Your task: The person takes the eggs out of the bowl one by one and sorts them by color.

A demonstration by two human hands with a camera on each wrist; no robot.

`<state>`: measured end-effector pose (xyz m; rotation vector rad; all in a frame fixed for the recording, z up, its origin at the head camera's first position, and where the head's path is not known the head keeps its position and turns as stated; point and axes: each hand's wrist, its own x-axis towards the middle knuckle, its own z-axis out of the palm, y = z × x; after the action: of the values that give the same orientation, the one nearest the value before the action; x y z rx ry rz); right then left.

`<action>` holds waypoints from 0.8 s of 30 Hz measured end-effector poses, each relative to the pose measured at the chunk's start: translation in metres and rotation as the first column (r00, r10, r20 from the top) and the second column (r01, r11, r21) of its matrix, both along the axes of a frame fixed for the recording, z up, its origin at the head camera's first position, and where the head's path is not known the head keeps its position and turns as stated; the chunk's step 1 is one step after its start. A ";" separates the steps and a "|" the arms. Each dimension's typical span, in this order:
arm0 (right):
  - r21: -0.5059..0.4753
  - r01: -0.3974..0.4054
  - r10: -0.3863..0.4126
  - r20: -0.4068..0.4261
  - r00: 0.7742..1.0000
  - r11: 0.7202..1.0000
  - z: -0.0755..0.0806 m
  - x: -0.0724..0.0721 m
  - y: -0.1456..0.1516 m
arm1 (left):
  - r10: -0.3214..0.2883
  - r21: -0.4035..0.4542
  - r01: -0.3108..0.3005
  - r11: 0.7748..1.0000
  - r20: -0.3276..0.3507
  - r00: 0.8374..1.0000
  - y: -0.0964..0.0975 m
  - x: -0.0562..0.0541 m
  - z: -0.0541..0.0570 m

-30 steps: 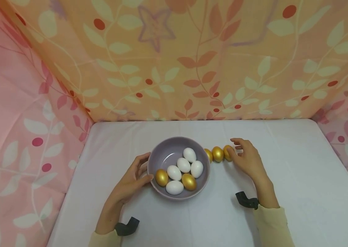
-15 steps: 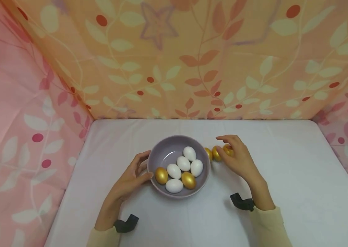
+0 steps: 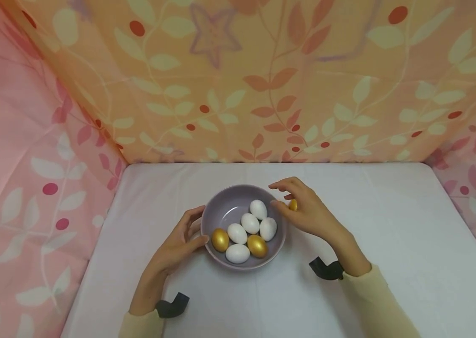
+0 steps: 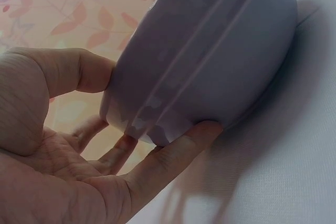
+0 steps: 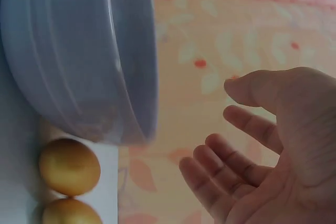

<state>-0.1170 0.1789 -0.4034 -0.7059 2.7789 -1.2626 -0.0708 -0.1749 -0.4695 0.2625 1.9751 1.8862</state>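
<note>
A purple-grey bowl [image 3: 229,202] stands on the white table, holding several white eggs [image 3: 250,223] and two gold eggs [image 3: 257,246]. My left hand [image 3: 183,246] grips its left side. In the left wrist view the thumb [image 4: 92,72] presses near the rim and the other fingers [image 4: 173,156] lie against the bowl's outer wall. My right hand [image 3: 305,209] hovers over the bowl's right rim, fingers spread and loosely bent, nothing between them. In the right wrist view two gold eggs [image 5: 69,167] lie beside the bowl; the head view shows part of one behind the hand.
White cloth covers the table [image 3: 402,225]. Behind it hangs an orange leaf-patterned curtain [image 3: 238,108], with pink cloth [image 3: 18,155] along the left and right sides. A black wrist mount [image 3: 326,270] sits on each wrist.
My right hand has moved left, from over the outer gold eggs to the bowl's right rim. My left hand and the bowl stay in place.
</note>
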 end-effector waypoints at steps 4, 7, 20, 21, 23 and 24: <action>-0.002 -0.109 0.109 0.032 0.994 0.994 0.007 -0.004 -0.013 | -0.004 0.009 0.004 1.000 0.009 1.000 0.001 -0.002 0.000; 0.013 -0.191 0.190 0.076 0.979 0.981 0.010 -0.007 -0.024 | -0.009 0.035 0.008 0.999 0.023 1.000 0.000 -0.001 -0.001; 0.176 -0.398 0.368 0.181 0.912 0.900 0.012 -0.013 -0.077 | -0.009 0.060 0.008 0.998 0.025 1.000 -0.005 -0.002 0.000; 0.199 -0.409 0.375 0.188 0.908 0.891 0.012 -0.013 -0.080 | -0.011 0.061 0.009 0.998 0.031 0.999 -0.004 -0.002 0.000; 0.227 -0.431 0.391 0.202 0.898 0.873 0.011 -0.013 -0.085 | -0.011 0.061 0.008 0.998 0.047 0.999 -0.003 -0.002 -0.001; 0.239 -0.445 0.401 0.213 0.891 0.863 0.011 -0.013 -0.087 | -0.011 0.061 0.008 0.998 0.050 0.999 -0.002 -0.002 -0.002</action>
<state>-0.1304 0.0918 -0.3926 -1.0640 2.4131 -0.7811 -0.0730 -0.1770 -0.4713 0.2381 1.8826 1.9307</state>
